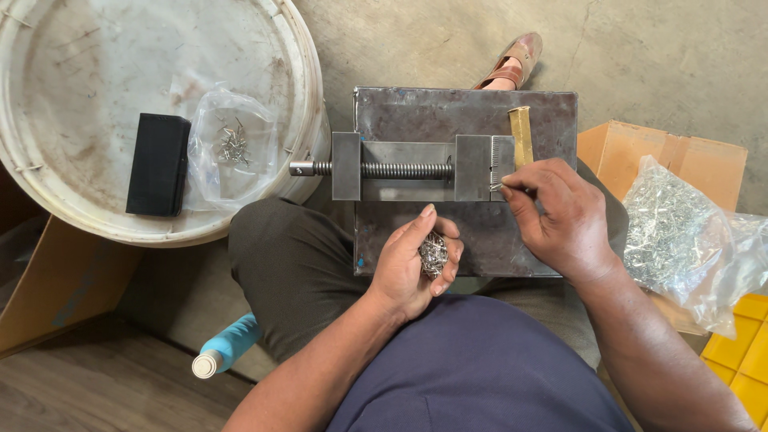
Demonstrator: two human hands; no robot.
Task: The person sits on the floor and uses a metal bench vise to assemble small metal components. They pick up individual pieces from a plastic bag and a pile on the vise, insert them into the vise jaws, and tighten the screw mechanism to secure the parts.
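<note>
Steel plate point(400, 108) across the lap, carrying a small vise point(416, 168) along its far half, screw end overhanging the left edge toward a white bucket lid point(72, 96); brass bar point(521, 134) upright at the vise's right end, bare plate at the near edge. Right hand point(560, 216) at the vise's right end, fingertips pinched on a small metal piece point(498, 187); left hand point(416, 268) over the near edge, cupped around a clump of small metal pieces point(433, 254). Concrete floor beyond, bag of metal pieces point(680, 232) on cardboard off the right edge.
</note>
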